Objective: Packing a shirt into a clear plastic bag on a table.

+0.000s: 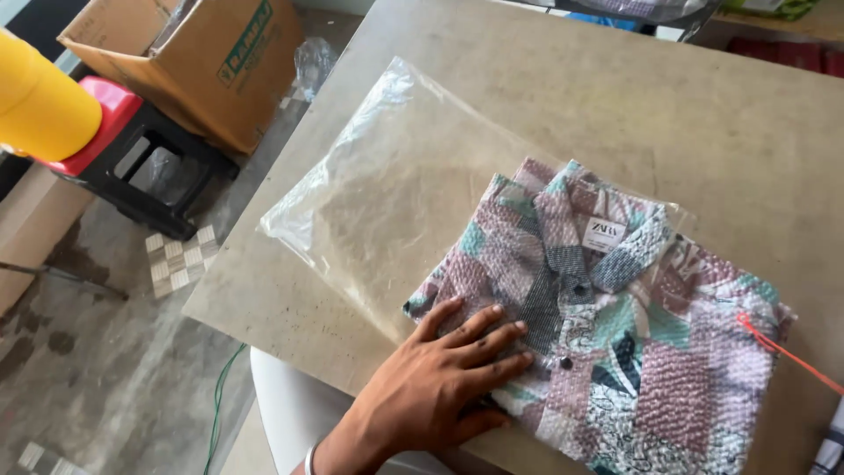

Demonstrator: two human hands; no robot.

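A folded patchwork shirt in pink, teal and black-and-white print lies on the grey table, collar pointing away from me. My left hand rests flat, palm down, on the shirt's lower left corner, fingers spread toward the buttons. A clear plastic bag lies flat to the shirt's upper left. Its edge reaches over the collar end, and I cannot tell how far the shirt sits inside. A red tag string trails off the shirt's right side. My right hand is out of view.
Off the table's left edge the floor holds a black stool with a red seat and an open cardboard box. A yellow rounded object is at far left. A white chair edge sits near me.
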